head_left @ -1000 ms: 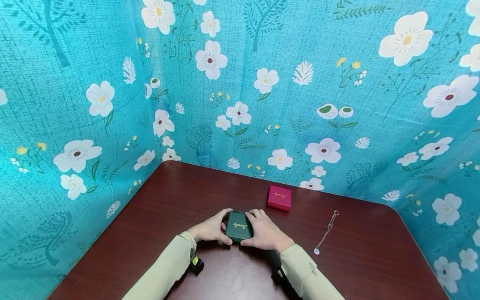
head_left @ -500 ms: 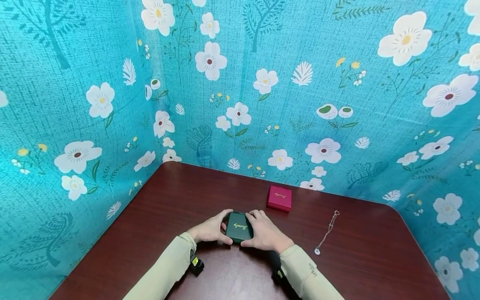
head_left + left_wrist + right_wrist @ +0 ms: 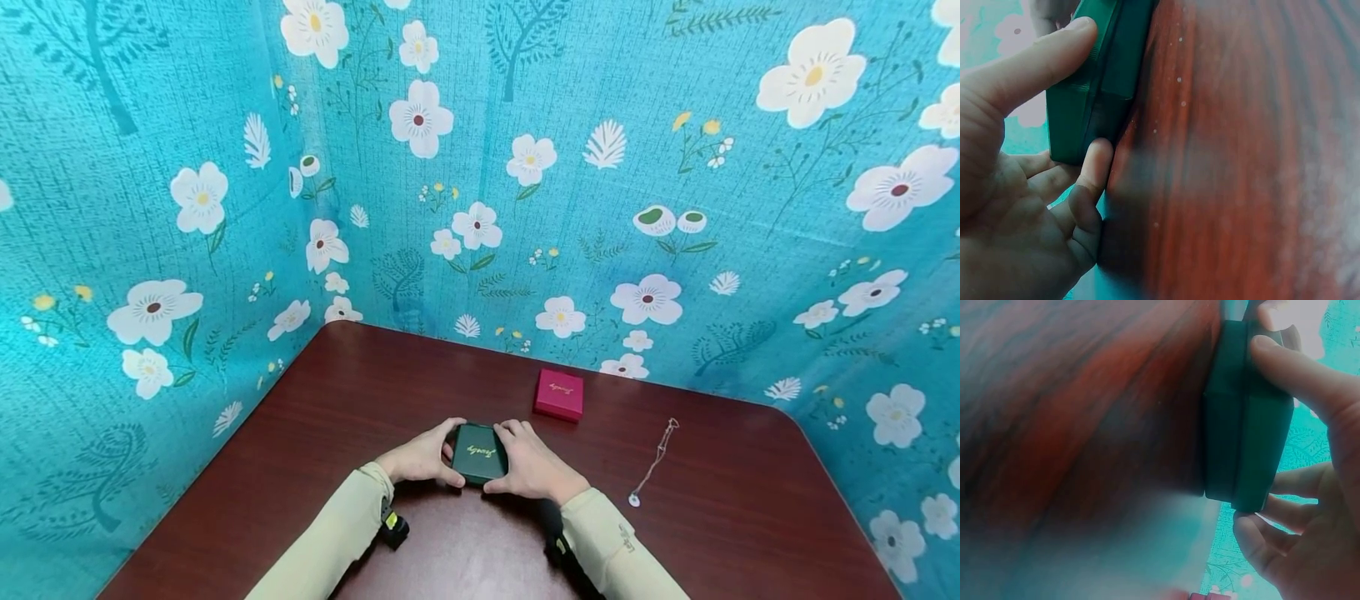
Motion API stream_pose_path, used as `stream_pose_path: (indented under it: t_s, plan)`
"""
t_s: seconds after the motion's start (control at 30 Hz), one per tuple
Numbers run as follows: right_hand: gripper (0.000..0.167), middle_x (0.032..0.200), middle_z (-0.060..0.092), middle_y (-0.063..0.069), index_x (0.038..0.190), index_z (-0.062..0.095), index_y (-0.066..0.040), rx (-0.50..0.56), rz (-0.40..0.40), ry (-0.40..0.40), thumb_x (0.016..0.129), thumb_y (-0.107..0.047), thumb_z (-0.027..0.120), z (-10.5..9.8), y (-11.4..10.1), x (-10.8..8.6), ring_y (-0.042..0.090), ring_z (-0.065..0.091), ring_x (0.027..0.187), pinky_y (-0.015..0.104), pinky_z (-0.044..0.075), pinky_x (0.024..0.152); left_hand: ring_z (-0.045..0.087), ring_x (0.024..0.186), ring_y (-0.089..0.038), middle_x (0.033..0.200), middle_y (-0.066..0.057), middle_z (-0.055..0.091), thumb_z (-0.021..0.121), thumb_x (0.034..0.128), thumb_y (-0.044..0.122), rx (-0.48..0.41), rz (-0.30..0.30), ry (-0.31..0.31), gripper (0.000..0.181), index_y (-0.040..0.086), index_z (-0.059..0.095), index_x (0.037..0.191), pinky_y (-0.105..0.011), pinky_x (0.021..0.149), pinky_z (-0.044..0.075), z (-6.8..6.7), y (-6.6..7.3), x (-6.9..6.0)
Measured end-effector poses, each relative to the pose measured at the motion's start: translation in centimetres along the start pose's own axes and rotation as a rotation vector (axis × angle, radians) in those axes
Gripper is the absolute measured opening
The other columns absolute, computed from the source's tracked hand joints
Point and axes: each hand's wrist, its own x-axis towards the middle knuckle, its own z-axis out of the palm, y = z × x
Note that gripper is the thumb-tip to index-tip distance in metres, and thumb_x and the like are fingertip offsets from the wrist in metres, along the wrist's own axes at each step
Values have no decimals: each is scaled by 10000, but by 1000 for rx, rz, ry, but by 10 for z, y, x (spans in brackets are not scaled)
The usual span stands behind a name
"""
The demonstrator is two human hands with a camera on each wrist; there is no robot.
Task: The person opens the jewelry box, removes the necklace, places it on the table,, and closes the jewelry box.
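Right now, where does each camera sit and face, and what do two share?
Head: worn on head, looking forward and down at table; left hand, right hand, sleeves show.
Left wrist: worn there, facing green box; mostly left hand shows.
Right wrist: worn there, facing green box; mostly right hand shows.
Both wrist views share the green box.

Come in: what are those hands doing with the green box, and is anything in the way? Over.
Left hand, right hand: both gripping green box. Lid on. Nothing seen blocking; red box and necklace lie apart, farther right.
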Motion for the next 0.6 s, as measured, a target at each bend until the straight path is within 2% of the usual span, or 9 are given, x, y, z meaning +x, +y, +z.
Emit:
stream_pose_path:
  t_s: [0.2,0.6]
  plan:
    - [945,1232,476,78,1344,468,5,-11,5,-8,659,-566,781,-1,0,1,218,419,1110,345,456,880,553,875,-165,969,-40,561,857,688,233,12,-14,-1,972,133,269,1456,-332,695,468,0,1,0]
    - [938,1209,484,79,1335,476,13,-13,6,-13,657,-553,792,-1,-1,0,215,424,1092,346,457,872,550,878,-167,1000,-50,548,861,681,205,8,-1,-4,946,134,296,1437,-318,694,475,0,2,0]
